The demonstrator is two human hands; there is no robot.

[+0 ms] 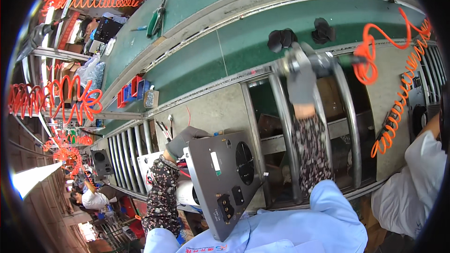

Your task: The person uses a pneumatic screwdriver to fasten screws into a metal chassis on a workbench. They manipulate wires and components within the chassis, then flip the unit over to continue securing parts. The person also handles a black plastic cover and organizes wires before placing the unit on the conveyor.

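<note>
My left hand (185, 141), in a grey glove, grips the upper left edge of a dark grey metal equipment case (220, 178). The case stands tilted in front of me, its face showing a round fan opening, sockets and a white label. Wires show behind it, and the left fingers are partly hidden at its edge. My right hand (301, 82), also gloved, reaches out over the rollers and is wrapped round a silvery air screwdriver (323, 63). Motion blurs its fingers. An orange coiled hose (368, 65) lies at the tool's rear end.
Metal rollers (283, 122) and a grey board (211, 103) lie below my hands. On the green bench are black round pieces (282, 40), green-handled pliers (153, 22) and red and blue bins (132, 90). Orange coiled hoses hang left. A person's white sleeve (412, 182) is close right.
</note>
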